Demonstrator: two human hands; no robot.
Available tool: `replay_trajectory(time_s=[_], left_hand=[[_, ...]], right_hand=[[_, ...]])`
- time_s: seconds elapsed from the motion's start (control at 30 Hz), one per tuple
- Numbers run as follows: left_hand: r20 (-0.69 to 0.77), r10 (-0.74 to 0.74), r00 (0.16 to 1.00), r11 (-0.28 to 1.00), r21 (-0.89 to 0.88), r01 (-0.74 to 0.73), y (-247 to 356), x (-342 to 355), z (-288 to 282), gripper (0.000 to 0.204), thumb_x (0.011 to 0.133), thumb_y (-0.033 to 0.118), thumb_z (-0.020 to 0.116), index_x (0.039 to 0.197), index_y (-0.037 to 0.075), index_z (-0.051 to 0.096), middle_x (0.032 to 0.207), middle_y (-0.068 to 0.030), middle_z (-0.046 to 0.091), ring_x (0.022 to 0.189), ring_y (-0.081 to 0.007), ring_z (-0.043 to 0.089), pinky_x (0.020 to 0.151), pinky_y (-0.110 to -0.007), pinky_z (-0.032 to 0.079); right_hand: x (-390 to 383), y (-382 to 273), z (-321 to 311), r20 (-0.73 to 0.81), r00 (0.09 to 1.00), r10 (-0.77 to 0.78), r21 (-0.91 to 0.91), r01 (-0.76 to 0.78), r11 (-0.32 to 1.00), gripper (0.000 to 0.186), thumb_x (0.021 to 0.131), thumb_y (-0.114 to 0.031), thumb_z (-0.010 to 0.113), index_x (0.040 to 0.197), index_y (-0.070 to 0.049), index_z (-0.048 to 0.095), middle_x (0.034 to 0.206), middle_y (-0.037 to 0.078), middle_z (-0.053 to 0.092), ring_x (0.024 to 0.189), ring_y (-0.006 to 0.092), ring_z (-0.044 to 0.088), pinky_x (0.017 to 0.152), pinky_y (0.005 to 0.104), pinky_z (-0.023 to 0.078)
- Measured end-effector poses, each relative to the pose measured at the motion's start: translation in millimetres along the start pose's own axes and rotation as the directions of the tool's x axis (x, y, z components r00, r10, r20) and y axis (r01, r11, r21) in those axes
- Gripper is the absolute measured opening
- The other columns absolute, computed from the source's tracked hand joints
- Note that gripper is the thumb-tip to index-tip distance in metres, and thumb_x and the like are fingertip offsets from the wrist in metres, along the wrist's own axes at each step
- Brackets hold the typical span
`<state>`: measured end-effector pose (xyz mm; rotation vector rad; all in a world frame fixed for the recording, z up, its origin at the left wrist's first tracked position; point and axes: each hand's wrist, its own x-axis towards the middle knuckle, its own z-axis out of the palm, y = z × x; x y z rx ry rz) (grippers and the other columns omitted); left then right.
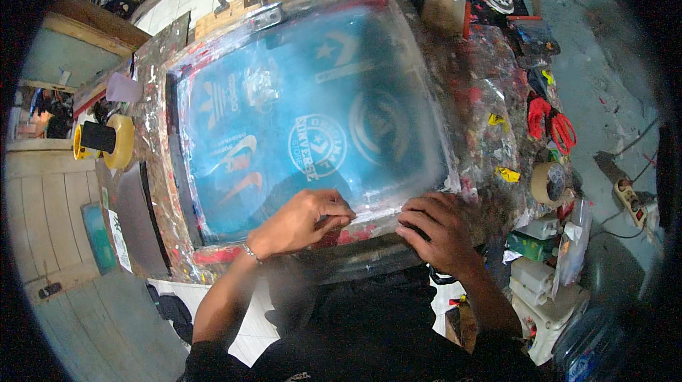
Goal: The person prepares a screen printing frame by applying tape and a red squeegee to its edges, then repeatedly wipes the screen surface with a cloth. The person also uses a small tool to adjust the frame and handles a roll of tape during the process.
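Note:
A screen-printing frame [415, 41] with blue mesh lies tilted on the paint-stained table, with several pale logo shapes showing in the mesh. At its near edge, my left hand [302, 220] is closed, thumb and fingertips pinched together over the rim; what they hold is too small to make out. My right hand [442, 231] rests by the near right corner with its fingers bent and close together, their tips hidden against the rim. A whitish strip [376, 209] runs along the edge between both hands. A metal clamp [266, 17] sits at the frame's far edge.
Red-handled scissors [550, 125], a tape roll [548, 181] and yellow scraps [507, 174] lie on the right side. Squeegees [446, 11] stand at the far right. On the left are a yellow tape roll [119, 142] and a pale cup [124, 88]. A power strip [629, 201] lies beyond.

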<state>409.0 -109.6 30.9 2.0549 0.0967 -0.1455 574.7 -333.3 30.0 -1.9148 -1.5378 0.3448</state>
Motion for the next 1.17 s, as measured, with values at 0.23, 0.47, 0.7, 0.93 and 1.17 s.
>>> replay_trajectory(time_s=[0.23,0.47,0.7,0.93,1.17], left_hand=[[-0.007,-0.100,0.995,0.995,-0.005,0.100,4.7,-12.3,4.1,0.023,0.087,0.019,0.067,0.104,0.004,0.070,0.096,-0.0149,0.064,0.090,-0.0330,0.062,0.079,-0.040,0.052],[-0.087,-0.225,0.970,0.972,0.053,0.230,21.8,-14.5,16.7,0.038,0.084,0.022,0.069,0.117,0.004,0.062,0.099,-0.0150,0.062,0.089,-0.0315,0.058,0.080,-0.041,0.049],[-0.101,-0.225,0.969,0.953,0.184,0.241,26.8,-8.1,25.1,0.055,0.082,0.037,0.071,0.123,0.003,0.055,0.111,-0.0157,0.056,0.096,-0.0337,0.054,0.081,-0.042,0.046],[-0.145,-0.231,0.962,0.947,0.195,0.256,28.9,-13.9,31.8,0.059,0.082,0.042,0.069,0.122,0.000,0.054,0.111,-0.0164,0.055,0.098,-0.0334,0.054,0.082,-0.041,0.046],[-0.123,-0.203,0.971,0.949,0.220,0.227,20.7,-24.2,30.1,0.059,0.083,0.040,0.070,0.125,0.002,0.054,0.115,-0.0183,0.056,0.100,-0.0365,0.056,0.084,-0.045,0.048]], right_hand=[[-4.9,2.4,7.7,0.022,0.998,0.065,0.059,-0.067,0.996,0.021,0.074,-0.015,0.076,0.092,-0.010,0.066,0.102,0.006,0.063,0.097,0.0274,0.059,0.089,0.0431,0.044],[2.6,-0.4,-3.3,0.134,0.985,0.104,0.040,-0.110,0.993,0.029,0.078,-0.022,0.075,0.101,-0.008,0.064,0.101,0.008,0.062,0.096,0.0275,0.059,0.089,0.0448,0.045],[62.0,-1.6,2.9,0.377,0.926,0.020,0.127,-0.073,0.989,0.034,0.081,-0.029,0.072,0.098,-0.002,0.062,0.099,0.014,0.060,0.093,0.0308,0.060,0.080,0.0410,0.049],[71.8,-18.7,11.1,0.560,0.828,0.004,0.050,-0.039,0.998,0.037,0.081,-0.030,0.071,0.097,0.001,0.060,0.093,0.015,0.057,0.087,0.0318,0.060,0.075,0.0403,0.050],[97.1,-25.5,2.4,0.808,0.557,0.193,-0.092,-0.204,0.975,0.047,0.085,-0.043,0.065,0.100,0.001,0.068,0.107,0.023,0.058,0.104,0.0373,0.058,0.090,0.0472,0.045]])
